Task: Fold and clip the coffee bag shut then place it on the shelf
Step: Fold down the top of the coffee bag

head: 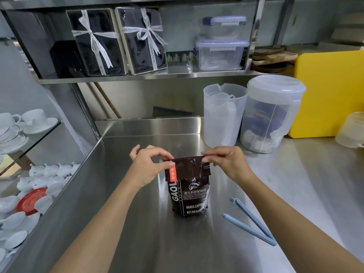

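Note:
A dark brown coffee bag (189,196) with white print and an orange strip stands upright on the steel counter (137,223). Its top flap is folded forward and down over the front. My left hand (146,167) pinches the flap's left corner by the orange strip. My right hand (226,163) pinches the right corner at the fold. A light blue bag clip (251,222) lies spread in a V on the counter, to the right of the bag, untouched. The steel shelf (177,72) runs above the counter at the back.
On the shelf stand two ribboned black gift boxes (118,40) and two stacked clear lidded containers (222,44). Two translucent pitchers (252,113) and a yellow board (331,91) stand at the counter's back right. White cups and saucers (23,194) fill a glass case at left.

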The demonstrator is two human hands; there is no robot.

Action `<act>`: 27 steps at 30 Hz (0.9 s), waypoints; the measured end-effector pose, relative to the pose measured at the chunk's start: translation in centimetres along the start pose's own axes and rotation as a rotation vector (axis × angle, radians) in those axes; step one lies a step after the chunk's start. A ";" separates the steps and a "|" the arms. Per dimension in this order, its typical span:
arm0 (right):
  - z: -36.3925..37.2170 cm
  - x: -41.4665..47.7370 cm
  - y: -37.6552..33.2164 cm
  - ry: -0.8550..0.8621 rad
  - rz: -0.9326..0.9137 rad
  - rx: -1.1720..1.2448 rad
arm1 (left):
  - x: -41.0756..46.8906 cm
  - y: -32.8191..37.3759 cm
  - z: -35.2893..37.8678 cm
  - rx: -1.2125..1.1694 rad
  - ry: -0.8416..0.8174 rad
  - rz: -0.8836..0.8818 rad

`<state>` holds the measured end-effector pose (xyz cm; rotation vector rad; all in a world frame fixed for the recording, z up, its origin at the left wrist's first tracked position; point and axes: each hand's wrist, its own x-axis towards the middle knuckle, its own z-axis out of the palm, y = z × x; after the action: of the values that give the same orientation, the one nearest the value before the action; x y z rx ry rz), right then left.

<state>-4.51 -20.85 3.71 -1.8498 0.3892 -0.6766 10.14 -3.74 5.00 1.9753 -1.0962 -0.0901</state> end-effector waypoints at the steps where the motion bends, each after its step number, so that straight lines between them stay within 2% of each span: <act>1: 0.0 0.1 -0.2 0.001 0.024 0.035 | 0.0 0.0 0.0 0.018 0.001 0.006; 9: 0.2 0.3 -0.8 0.007 0.083 0.042 | -0.1 0.3 0.2 0.081 0.010 0.046; 12: 0.5 0.3 -0.9 0.015 0.078 -0.006 | -0.2 0.6 0.4 0.174 -0.005 0.084; 19: 1.2 0.0 -0.8 0.046 -0.147 -0.213 | 0.6 3.4 1.7 0.380 -0.048 0.228; 22: 1.4 -0.1 -0.6 0.056 -0.180 -0.182 | 1.0 4.8 2.9 0.406 -0.037 0.248; 27: 1.0 -0.5 -0.3 0.037 -0.078 -0.035 | 1.6 5.2 4.0 0.366 -0.074 0.182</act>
<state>-4.32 -19.72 3.58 -1.8953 0.3564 -0.7620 5.96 -8.75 6.60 2.1922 -1.4158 0.1462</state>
